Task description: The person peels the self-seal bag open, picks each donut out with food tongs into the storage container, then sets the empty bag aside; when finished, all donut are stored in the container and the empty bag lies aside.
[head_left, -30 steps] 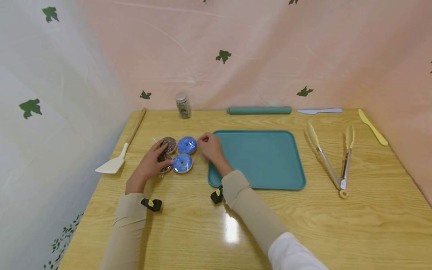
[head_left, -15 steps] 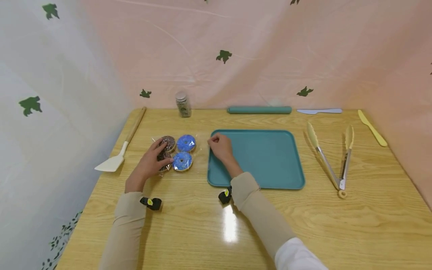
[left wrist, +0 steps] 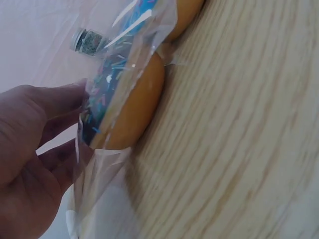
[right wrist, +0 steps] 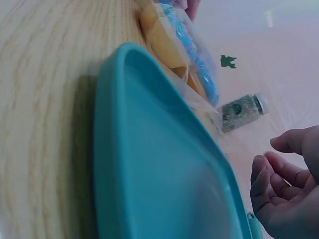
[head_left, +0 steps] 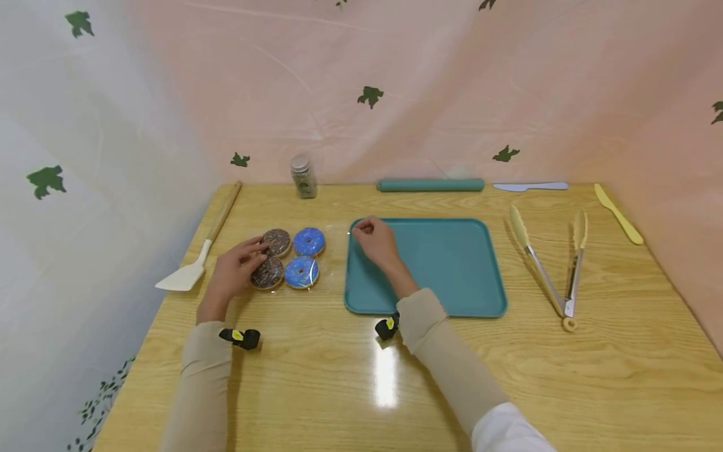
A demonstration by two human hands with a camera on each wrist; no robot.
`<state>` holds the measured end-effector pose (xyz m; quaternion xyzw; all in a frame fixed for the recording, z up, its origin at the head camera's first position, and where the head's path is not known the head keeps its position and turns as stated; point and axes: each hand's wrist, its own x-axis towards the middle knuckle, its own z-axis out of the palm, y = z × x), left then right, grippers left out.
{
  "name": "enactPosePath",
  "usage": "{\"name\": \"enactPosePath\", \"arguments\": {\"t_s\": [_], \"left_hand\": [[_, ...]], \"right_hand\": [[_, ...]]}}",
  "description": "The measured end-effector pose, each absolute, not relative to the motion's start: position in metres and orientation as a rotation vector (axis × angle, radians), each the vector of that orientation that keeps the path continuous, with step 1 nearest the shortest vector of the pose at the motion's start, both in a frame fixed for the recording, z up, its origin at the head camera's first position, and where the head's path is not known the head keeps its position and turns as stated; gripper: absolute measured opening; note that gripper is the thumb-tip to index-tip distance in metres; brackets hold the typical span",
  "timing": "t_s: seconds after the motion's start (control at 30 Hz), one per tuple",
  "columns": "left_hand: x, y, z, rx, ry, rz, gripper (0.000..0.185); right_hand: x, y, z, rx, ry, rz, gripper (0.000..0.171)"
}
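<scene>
Several doughnuts lie in a clear plastic bag on the wooden table: two with chocolate icing and sprinkles, such as the near chocolate doughnut (head_left: 268,274), and two with blue icing, such as the near blue doughnut (head_left: 302,272). My left hand (head_left: 230,271) is at the bag's left side, its fingertips touching the film beside the chocolate doughnuts. In the left wrist view, a sprinkled doughnut (left wrist: 134,107) shows through the film. Over the far left corner of a teal tray (head_left: 446,270) is my right hand (head_left: 377,242), loosely curled, with a gap between thumb and fingers.
A white spatula (head_left: 189,274) lies at the left. Along the back are a seasoning jar (head_left: 305,179), a teal rolling pin (head_left: 430,185) and a pale blue knife (head_left: 530,186). Spread tongs (head_left: 543,273) and a yellow knife (head_left: 618,215) lie at the right.
My right hand has moved right, from beside the blue doughnuts to over the tray's corner. My left hand has drawn back leftward, uncovering more of the chocolate doughnuts.
</scene>
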<state>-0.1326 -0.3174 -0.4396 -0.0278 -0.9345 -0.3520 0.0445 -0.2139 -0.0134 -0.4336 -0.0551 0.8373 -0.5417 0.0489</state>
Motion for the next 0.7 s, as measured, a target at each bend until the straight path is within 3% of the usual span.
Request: {"name": "enactPosePath", "arguments": {"t_s": [0.47,0.7], "left_hand": [[-0.139,-0.313,-0.449,0.108,-2.663,-1.176,0.016],[-0.142,-0.306,-0.448,0.128,-2.645,-1.100,0.013]], "right_hand": [[-0.214,-0.007,-0.429,-0.267,2.554,-1.680,0.016],[-0.213,-0.010,-0.431,-0.585,2.599,-1.461,0.016]]}}
